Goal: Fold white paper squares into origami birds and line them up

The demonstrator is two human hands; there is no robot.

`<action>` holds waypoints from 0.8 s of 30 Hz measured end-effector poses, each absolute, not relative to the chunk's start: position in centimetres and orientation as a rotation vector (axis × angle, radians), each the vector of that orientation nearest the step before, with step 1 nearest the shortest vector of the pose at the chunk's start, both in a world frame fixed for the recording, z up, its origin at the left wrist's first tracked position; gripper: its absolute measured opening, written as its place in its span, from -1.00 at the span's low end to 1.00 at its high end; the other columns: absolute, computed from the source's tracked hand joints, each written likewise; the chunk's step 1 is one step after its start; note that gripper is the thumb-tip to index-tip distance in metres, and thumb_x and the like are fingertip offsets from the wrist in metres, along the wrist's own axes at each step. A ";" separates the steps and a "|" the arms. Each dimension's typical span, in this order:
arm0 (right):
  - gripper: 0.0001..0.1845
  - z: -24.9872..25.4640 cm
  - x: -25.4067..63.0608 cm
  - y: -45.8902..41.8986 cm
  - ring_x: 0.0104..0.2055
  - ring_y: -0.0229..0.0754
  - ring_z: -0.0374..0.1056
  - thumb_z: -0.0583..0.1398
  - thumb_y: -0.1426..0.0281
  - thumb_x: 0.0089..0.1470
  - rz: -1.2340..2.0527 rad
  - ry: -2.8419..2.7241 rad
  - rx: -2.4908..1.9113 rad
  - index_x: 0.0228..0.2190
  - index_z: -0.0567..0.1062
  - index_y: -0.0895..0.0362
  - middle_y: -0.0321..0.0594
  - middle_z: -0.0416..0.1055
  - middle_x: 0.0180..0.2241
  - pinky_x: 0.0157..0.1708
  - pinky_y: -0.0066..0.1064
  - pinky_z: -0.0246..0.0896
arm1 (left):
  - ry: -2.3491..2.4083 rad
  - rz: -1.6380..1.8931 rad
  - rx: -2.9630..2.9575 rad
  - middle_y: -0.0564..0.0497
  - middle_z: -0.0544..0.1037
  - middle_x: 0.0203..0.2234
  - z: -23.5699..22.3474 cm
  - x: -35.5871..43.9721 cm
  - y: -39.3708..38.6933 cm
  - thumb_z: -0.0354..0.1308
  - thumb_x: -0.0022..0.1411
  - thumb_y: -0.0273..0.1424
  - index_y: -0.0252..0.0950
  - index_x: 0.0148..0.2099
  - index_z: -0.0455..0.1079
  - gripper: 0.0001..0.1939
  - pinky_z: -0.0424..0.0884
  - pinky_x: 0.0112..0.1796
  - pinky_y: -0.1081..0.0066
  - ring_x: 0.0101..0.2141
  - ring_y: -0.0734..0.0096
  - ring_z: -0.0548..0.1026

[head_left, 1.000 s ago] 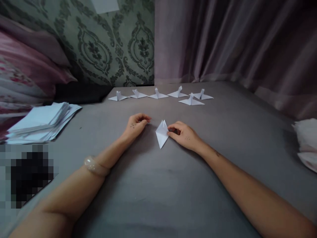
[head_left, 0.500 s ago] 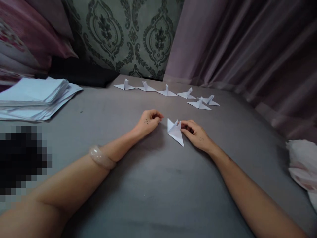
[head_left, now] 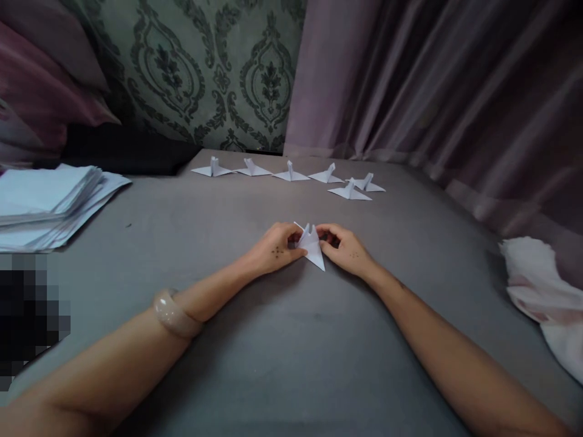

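Between my hands, above the grey surface, is a white folded paper crane (head_left: 312,247), one pointed wing aimed toward me and two narrow points standing up. My left hand (head_left: 281,247) pinches its left side, thumb on the near face and fingers behind. On the other side, my right hand (head_left: 345,247) grips the right edge between thumb and fingers. Part of the crane is hidden behind my left fingers. Farther back, several similar paper cranes stand in a row, among them one at the left end (head_left: 214,168) and one in front at the right (head_left: 350,192).
A stack of white paper (head_left: 43,197) lies at the left on the grey sheet (head_left: 291,358). Behind it is a black cloth (head_left: 132,149). A crumpled whitish cloth (head_left: 537,285) sits at the right edge. Purple curtains (head_left: 364,79) and a patterned wall (head_left: 218,73) close off the back.
My left hand, apart from the crane before, has come in and taken hold of its left side. My right hand stays on it. The view has shifted somewhat to the right.
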State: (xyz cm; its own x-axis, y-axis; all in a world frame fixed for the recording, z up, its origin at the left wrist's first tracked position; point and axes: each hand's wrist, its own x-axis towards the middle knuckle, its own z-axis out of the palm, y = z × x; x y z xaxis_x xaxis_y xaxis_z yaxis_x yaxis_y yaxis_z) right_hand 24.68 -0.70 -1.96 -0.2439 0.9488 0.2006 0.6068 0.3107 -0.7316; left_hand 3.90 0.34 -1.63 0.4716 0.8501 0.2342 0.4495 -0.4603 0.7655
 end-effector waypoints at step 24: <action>-0.86 -0.4 22.5 -2.6 -0.38 -0.23 0.38 0.12 0.49 -0.08 0.813 -1.692 -1.407 -0.40 0.45 0.12 -0.25 0.47 -0.41 -0.29 -0.36 0.28 | 1.026 0.846 1.938 0.05 0.46 -0.50 -2.7 4.0 1.1 0.17 0.14 -0.31 -0.33 -0.29 0.47 -0.82 0.25 -0.45 0.51 -0.48 0.48 0.35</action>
